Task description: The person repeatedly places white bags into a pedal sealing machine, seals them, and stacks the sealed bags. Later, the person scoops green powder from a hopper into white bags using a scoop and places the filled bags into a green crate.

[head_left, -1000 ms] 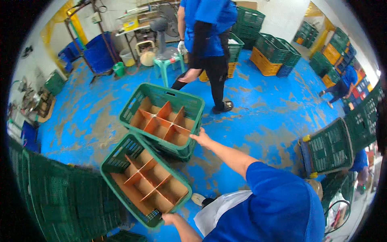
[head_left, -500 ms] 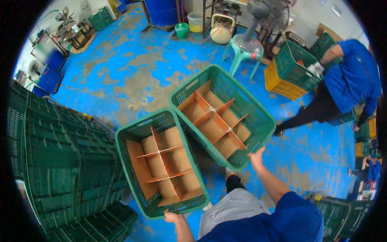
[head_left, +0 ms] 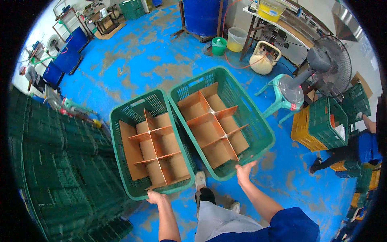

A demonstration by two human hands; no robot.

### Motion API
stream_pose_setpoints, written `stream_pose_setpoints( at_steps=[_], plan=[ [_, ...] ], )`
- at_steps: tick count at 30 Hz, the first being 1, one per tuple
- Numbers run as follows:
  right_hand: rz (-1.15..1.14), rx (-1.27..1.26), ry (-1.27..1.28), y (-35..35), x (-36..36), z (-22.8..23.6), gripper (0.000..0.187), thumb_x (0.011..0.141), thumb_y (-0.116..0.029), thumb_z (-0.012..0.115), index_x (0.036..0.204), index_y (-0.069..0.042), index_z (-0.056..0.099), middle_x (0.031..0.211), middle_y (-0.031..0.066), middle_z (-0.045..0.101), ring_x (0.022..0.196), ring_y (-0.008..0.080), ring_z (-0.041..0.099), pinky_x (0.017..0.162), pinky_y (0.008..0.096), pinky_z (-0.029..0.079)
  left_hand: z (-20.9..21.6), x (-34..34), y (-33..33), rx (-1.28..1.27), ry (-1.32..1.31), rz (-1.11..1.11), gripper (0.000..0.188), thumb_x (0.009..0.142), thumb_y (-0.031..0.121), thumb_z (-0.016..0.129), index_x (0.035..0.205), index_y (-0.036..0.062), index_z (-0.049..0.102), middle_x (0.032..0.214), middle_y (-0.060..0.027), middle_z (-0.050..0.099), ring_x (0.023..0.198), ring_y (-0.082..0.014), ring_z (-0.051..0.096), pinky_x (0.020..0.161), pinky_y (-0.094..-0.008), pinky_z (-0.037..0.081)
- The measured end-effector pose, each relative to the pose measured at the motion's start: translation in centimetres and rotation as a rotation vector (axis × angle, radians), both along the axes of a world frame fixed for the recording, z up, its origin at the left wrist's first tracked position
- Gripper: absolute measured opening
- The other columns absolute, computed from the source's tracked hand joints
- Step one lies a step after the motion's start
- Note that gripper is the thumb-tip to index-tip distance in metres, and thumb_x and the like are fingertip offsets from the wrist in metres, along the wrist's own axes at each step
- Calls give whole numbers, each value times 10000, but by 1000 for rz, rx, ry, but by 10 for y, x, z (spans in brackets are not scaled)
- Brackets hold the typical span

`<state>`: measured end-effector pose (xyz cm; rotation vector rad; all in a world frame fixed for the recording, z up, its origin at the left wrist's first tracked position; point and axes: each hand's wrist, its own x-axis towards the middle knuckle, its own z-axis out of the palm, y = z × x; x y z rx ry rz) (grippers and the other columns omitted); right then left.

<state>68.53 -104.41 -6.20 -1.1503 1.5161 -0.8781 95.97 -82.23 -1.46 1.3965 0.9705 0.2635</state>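
Two green crates (head_left: 139,187) (head_left: 250,121), rims in curled grip: left hand (head_left: 157,197), right hand (head_left: 245,172).

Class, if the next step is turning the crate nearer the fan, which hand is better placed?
Probably the right hand: it holds that crate at its near end, while the left hand holds the other crate.

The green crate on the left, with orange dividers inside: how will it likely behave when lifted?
The left crate is likely stiff, as its rim looks thick and unbent. It is probably light for its size, since only cardboard shows between its orange dividers. These look like thin sheets slotted together, so they may bend if knocked.
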Motion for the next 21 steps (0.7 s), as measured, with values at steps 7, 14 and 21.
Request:
stream_pose_setpoints(
  at_steps=[7, 14, 21],
  plan=[
    [611, 52, 75, -247, 134, 51, 1149, 686, -496, 713, 1396, 79, 16, 1467, 285, -19, 1376, 361, 45, 1126, 400, 96, -9, 123, -229, -9, 43, -385, 618, 798, 383, 532, 1241, -34, 422, 1244, -188, 490, 1008, -367, 516, 776, -544, 456],
    [858, -90, -207, -391, -32, 82, 723, 830, -268, 619, 1391, -15, 239, 1231, 236, 502, 1114, 297, 521, 917, 397, 435, -26, 74, -461, 266, 71, -1442, 666, 819, 471, 599, 1284, 34, 406, 1235, -169, 468, 1066, -299, 467, 838, -450, 428],
    [787, 522, 844, -275, -460, 34, 432, 832, -261, 524, 1255, -178, 506, 1107, 124, 612, 1010, 302, 594, 773, 466, 504, -95, -231, -540, 684, 560, -2286, 296, 766, 129, 608, 1040, 25, 570, 753, -128, 632, 546, -233, 618, 392, -333, 472]
  ],
)
